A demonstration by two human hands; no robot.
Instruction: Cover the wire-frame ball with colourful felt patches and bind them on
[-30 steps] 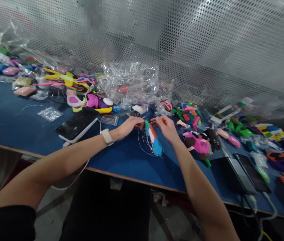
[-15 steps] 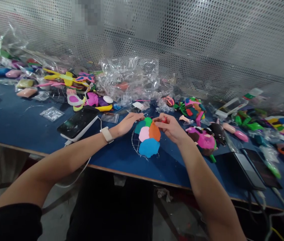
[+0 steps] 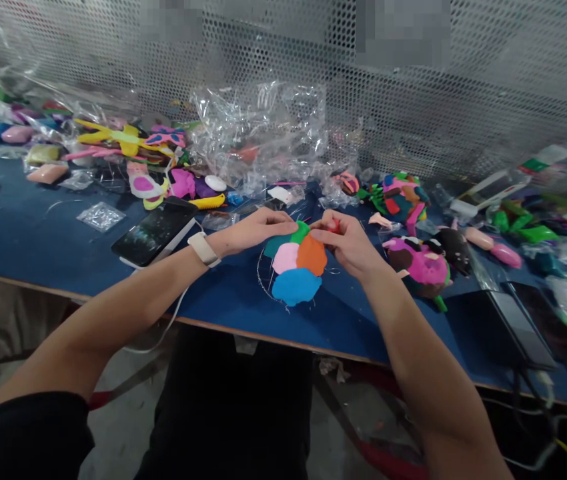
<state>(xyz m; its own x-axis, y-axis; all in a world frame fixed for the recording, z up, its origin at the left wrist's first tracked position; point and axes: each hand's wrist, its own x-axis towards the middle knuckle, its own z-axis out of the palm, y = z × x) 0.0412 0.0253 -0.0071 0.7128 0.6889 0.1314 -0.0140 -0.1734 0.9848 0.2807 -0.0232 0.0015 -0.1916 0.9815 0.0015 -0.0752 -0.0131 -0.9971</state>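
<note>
A rounded wire mesh frame [image 3: 259,275] lies near the table's front edge, partly covered by flat patches of modelling clay. They are a blue patch [image 3: 296,287], a pink patch [image 3: 285,257], an orange patch [image 3: 311,255], a green patch [image 3: 300,231] and a teal patch [image 3: 276,247]. My left hand [image 3: 263,227] is closed at the far rim, its fingertips on the teal and green clay. A small red lump of clay [image 3: 334,225] is tucked in my closed right hand [image 3: 346,243]. Its thumb and fingertips press at the orange patch's upper edge.
A phone on a white power bank [image 3: 156,230] lies left, with a cable. Crumpled clear bags [image 3: 258,133] and clay figures line the back against a perforated metal screen [image 3: 283,40]. Right are a magenta clay model [image 3: 421,260], black devices [image 3: 518,327] with cables, and clay pieces.
The view has shifted slightly, and the mesh appears tilted a little more. Both hands stay at its far rim; the left fingertips have moved closer over the green patch.
</note>
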